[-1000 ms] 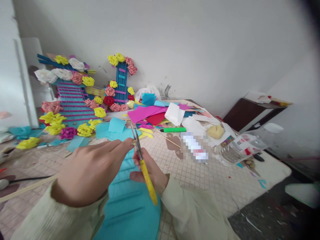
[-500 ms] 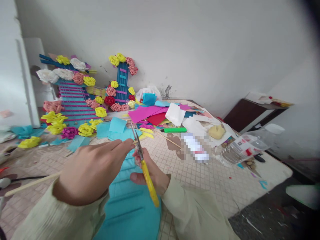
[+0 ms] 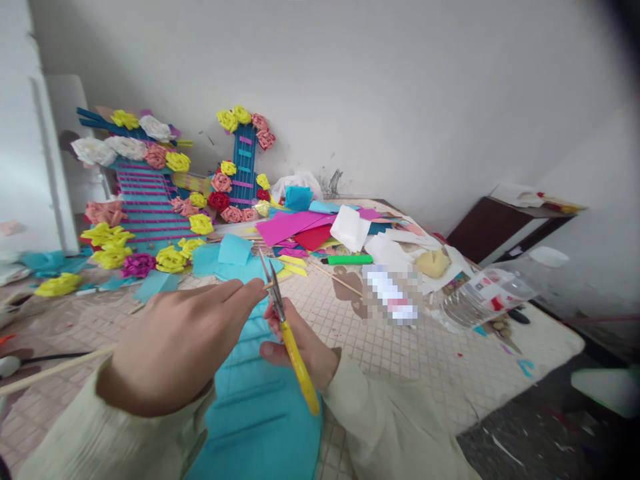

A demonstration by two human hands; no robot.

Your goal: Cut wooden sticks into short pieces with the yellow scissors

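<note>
Left grip (image 3: pixel 175 340): closed over a thin wooden stick (image 3: pixel 65 369), grasping it, with a short end showing beyond the fingers at the blades of the scissors (image 3: pixel 296 360)
Right grip (image 3: pixel 316 353): clasped on the scissors, the yellow handle slanting down toward the person, the blades slightly parted and pointing up and away
Wooden stick: runs from the left edge of the view, passes beneath the left grip and ends at the blades
Teal panel (image 3: pixel 260 427): below both grips, flat on the surface (image 3: pixel 400 373), crossed by raised strips
Light blue paper (image 3: pixel 235 250): just beyond the left grip, partly overlapping another blue sheet
Green marker (image 3: pixel 347 260): beyond the right grip, near a heap of magenta paper (image 3: pixel 283 228), red paper (image 3: pixel 314 237) and white paper (image 3: pixel 349 228)
Pixelated item (image 3: pixel 390 293): right of the scissors, too blurred to name
Bottle (image 3: pixel 495 290): clear plastic, toward the right edge of the surface
Flowered panels (image 3: pixel 145 203): two, at the back left, trimmed with paper roses
Cabinet (image 3: pixel 483 230): dark brown, past the bottle by the wall (image 3: pixel 350 87)
</note>
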